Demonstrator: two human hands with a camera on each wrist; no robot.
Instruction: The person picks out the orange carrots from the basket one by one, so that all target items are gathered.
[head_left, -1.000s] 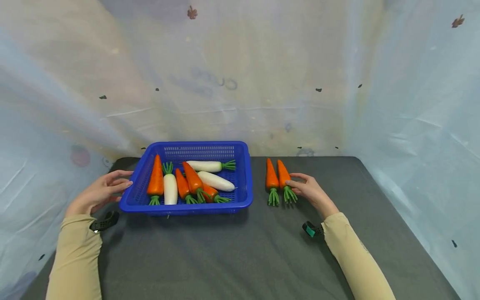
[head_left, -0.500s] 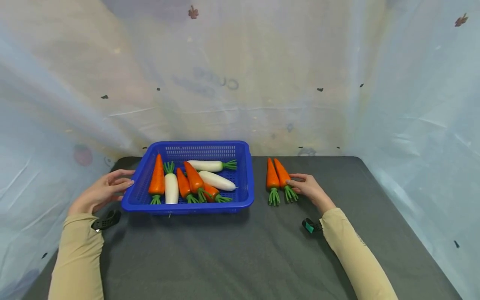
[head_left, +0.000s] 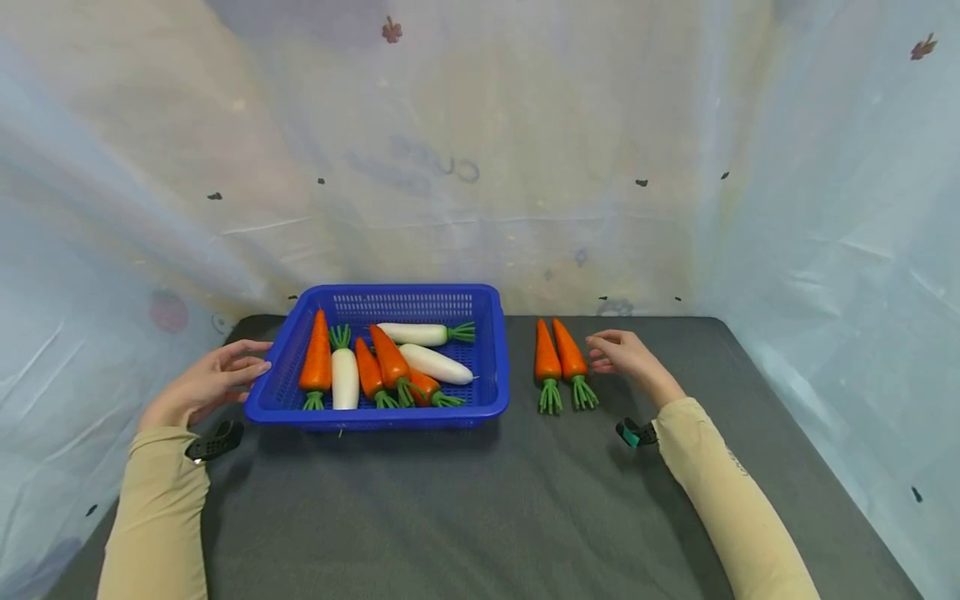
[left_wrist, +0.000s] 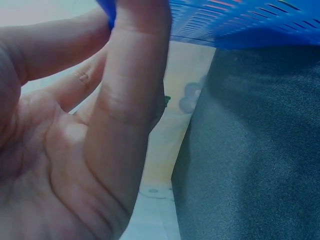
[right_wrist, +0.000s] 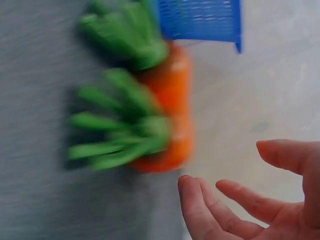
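Observation:
My left hand (head_left: 206, 385) pinches the left rim of a blue plastic basket (head_left: 375, 417); in the left wrist view a bit of the blue rim (left_wrist: 107, 10) shows between finger and thumb. Inside lie several orange carrots (head_left: 316, 360) and white radishes (head_left: 345, 379) with green tops. To the basket's right, two carrots lie side by side on the dark cloth, a left one (head_left: 547, 354) and a right one (head_left: 570, 350), tips pointing away. My right hand (head_left: 626, 358) is just right of the pair, holding nothing; the right wrist view shows its fingers (right_wrist: 197, 210) apart from the carrots.
A dark grey cloth (head_left: 450, 508) covers the table. Pale plastic sheeting (head_left: 480, 167) with small dark marks hangs behind and at both sides, close to the table's back edge.
My right hand lets go of the right-hand carrot and draws away to the right. Half a second ago that carrot shifted slightly left against its neighbour. The left hand stays at the basket.

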